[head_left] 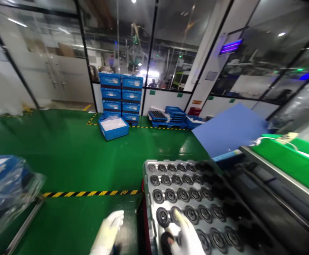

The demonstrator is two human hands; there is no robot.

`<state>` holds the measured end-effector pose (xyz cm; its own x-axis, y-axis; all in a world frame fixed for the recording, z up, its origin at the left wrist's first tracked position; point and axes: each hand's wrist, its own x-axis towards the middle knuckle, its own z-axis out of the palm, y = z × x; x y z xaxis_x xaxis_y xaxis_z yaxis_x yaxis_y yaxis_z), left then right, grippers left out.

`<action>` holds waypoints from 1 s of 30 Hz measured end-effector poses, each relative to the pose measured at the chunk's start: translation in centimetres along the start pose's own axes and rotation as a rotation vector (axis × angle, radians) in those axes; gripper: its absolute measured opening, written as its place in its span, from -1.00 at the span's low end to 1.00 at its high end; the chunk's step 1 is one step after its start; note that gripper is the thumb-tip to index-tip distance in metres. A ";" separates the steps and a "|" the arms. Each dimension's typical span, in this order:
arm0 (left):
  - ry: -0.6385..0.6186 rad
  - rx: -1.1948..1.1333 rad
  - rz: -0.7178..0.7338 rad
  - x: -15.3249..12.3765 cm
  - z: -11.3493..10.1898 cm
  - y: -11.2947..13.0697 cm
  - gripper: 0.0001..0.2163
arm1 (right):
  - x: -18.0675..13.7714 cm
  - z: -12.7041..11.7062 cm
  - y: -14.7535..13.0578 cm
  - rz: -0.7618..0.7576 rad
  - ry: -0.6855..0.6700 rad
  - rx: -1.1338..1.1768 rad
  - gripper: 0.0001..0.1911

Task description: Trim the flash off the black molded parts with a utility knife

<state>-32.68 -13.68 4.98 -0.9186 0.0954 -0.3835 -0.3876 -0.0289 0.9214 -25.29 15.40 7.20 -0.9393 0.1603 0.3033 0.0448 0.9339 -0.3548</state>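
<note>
A worker's gloved right hand (187, 235) lay across the near end of a grey moulded tray (146, 177) at 5 o'clock, fingers stretched over its rows of round black parts (158, 196). The thumb sat against one black disc (166, 242) at the tray's near edge, though blur hid whether the hand gripped it. The gloved left hand (109, 230) hung loosely open and empty at 6 o'clock, just left of the tray, above the glossy green floor (77, 152). A dark machine bed (263, 202) ran along the tray's right side, with a green bench (289, 161) beyond it at 3 o'clock. A plastic-wrapped blue crate (3, 184) stood at 9 o'clock. Yellow-and-black hazard tape (90, 193) crossed the floor just past the hands. Farther out, a blue sheet (228, 131) leaned at 2 o'clock. An open blue crate (114, 128) with white contents sat on the floor at 11 o'clock, before a tall stack of blue crates (121, 97), with low piles of blue trays (170, 117) at 12 o'clock. Glass partition walls (170, 53) and a pale double door (56, 78) closed the room, and a purple lamp (230, 46) glowed at 1 o'clock.
</note>
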 end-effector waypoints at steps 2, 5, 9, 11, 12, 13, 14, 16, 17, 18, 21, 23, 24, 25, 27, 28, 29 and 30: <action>0.032 0.045 0.060 -0.8 -2.9 1.2 -0.58 | 3.5 1.7 -3.5 -0.113 -0.021 -0.077 -0.25; 0.125 0.028 0.073 -1.1 -8.4 1.8 -0.57 | 7.6 4.5 -6.9 -0.213 -0.028 -0.232 -0.17; 0.258 -0.120 0.018 -0.8 -16.8 0.0 -0.53 | 10.5 7.3 -7.6 -0.247 -0.088 -0.356 -0.21; 0.324 -0.178 -0.025 -0.3 -20.8 -1.5 -0.53 | 11.1 8.0 -7.5 -0.233 -0.109 -0.422 -0.26; 0.353 -0.194 -0.042 0.1 -22.6 -2.2 -0.54 | 11.3 8.2 -7.6 -0.225 -0.119 -0.452 -0.27; 0.379 -0.203 -0.056 0.5 -24.2 -2.8 -0.55 | 11.4 8.4 -7.6 -0.218 -0.130 -0.479 -0.28; 0.394 -0.204 -0.067 1.0 -25.6 -3.2 -0.56 | 11.5 8.5 -7.7 -0.213 -0.140 -0.504 -0.27; 0.408 -0.196 -0.078 2.1 -27.8 -3.4 -0.58 | 11.8 8.7 -8.0 -0.207 -0.154 -0.544 -0.24; 0.410 -0.192 -0.084 2.6 -28.6 -3.1 -0.57 | 11.9 8.9 -8.2 -0.200 -0.156 -0.561 -0.24; 0.409 -0.187 -0.089 3.2 -29.2 -2.7 -0.57 | 12.1 9.0 -8.3 -0.192 -0.154 -0.575 -0.25; 0.408 -0.186 -0.094 4.3 -29.9 -1.0 -0.53 | 12.4 9.4 -8.7 -0.179 -0.151 -0.604 -0.27; 0.409 -0.196 -0.100 4.7 -30.0 -0.2 -0.50 | 12.6 9.4 -8.8 -0.182 -0.152 -0.613 -0.26; 0.410 -0.205 -0.106 4.8 -30.0 0.0 -0.50 | 12.7 9.4 -8.9 -0.185 -0.151 -0.617 -0.26; 0.408 -0.217 -0.115 5.0 -29.9 0.1 -0.50 | 12.8 9.3 -9.1 -0.188 -0.148 -0.620 -0.26; 0.383 -0.242 -0.127 5.4 -29.2 0.0 -0.53 | 12.9 9.3 -9.3 -0.197 -0.141 -0.626 -0.30; 0.357 -0.254 -0.132 5.7 -28.6 0.0 -0.55 | 12.9 9.4 -9.5 -0.208 -0.139 -0.628 -0.32; 0.311 -0.267 -0.136 6.1 -27.6 0.0 -0.57 | 12.9 9.6 -9.6 -0.223 -0.139 -0.629 -0.35; 0.242 -0.278 -0.138 6.6 -26.3 0.1 -0.60 | 12.9 9.9 -9.8 -0.241 -0.141 -0.630 -0.37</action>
<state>-40.83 -39.18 0.85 -0.8351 -0.1194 -0.5370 -0.4843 -0.3037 0.8205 -41.23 5.20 5.84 -0.9812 -0.0785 0.1765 -0.0216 0.9526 0.3033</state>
